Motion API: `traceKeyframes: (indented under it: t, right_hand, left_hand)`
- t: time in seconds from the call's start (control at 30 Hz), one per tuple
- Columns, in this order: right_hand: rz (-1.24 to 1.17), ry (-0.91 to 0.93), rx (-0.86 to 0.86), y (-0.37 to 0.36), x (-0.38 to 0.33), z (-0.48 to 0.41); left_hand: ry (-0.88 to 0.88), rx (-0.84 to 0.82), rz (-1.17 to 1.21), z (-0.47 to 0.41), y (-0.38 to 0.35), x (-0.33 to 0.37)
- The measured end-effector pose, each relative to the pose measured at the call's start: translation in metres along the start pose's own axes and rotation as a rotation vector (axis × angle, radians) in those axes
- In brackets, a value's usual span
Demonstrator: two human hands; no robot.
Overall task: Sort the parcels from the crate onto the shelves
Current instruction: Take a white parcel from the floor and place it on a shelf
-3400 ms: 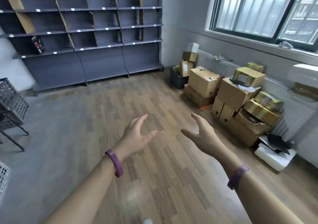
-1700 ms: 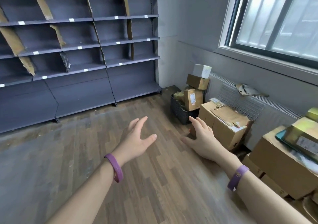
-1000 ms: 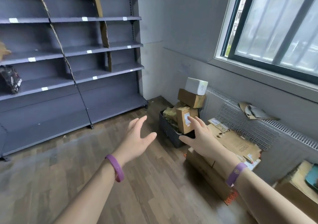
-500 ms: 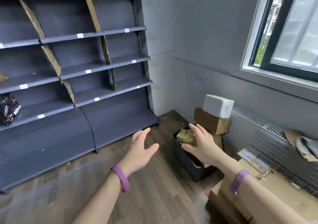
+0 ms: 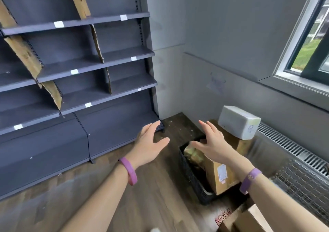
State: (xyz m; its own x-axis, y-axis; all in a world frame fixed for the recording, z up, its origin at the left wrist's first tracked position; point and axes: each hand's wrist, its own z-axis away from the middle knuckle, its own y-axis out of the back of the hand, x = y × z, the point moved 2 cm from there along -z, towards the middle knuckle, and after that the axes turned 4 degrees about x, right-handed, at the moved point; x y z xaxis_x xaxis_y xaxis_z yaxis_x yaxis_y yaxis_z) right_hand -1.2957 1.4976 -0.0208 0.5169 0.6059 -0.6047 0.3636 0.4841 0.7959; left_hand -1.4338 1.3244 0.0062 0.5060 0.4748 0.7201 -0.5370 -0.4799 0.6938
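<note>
A black plastic crate (image 5: 193, 180) stands on the wood floor in the corner by the wall. Inside it an upright brown box (image 5: 220, 173) with a white label leans beside a yellowish wrapped parcel (image 5: 193, 156). A white wrapped parcel (image 5: 239, 122) lies on a brown box (image 5: 240, 144) at the crate's far side. My right hand (image 5: 211, 144) hovers over the crate with fingers spread, holding nothing. My left hand (image 5: 150, 142) is open in the air left of the crate. Dark grey shelves (image 5: 99, 66) with cardboard dividers fill the left wall.
A large cardboard box (image 5: 249, 219) sits at the bottom right, near my right forearm. A radiator grille (image 5: 288, 146) and wire mesh (image 5: 302, 183) run along the right wall under the window (image 5: 309, 41). Bare wood floor lies between the shelves and the crate.
I have walked up to the corner, so the crate and its parcels are now close beneath my right hand. Both hands stay open and spread.
</note>
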Motion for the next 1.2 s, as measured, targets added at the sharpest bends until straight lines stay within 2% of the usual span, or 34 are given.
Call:
traceKeyframes:
  t: [0.27,0.6,0.83,1.2]
  right_hand:
    - [0.019,-0.129,0.056,-0.021,0.026,-0.13]
    - [-0.005,-0.312,0.161,-0.023,0.025,-0.286]
    - [-0.026,-0.546,0.256,0.002,0.073,-0.301]
    - [-0.016,-0.81,0.426,0.059,0.18,-0.274]
  left_hand:
    - [-0.078,-0.097,0.011,-0.17,-0.007,-0.031]
    - [-0.175,-0.279,0.025,-0.378,-0.002,-0.045]
    - [-0.307,-0.465,0.012,-0.449,-0.058,-0.008]
    - [-0.454,-0.74,-0.048,-0.489,-0.177,0.082]
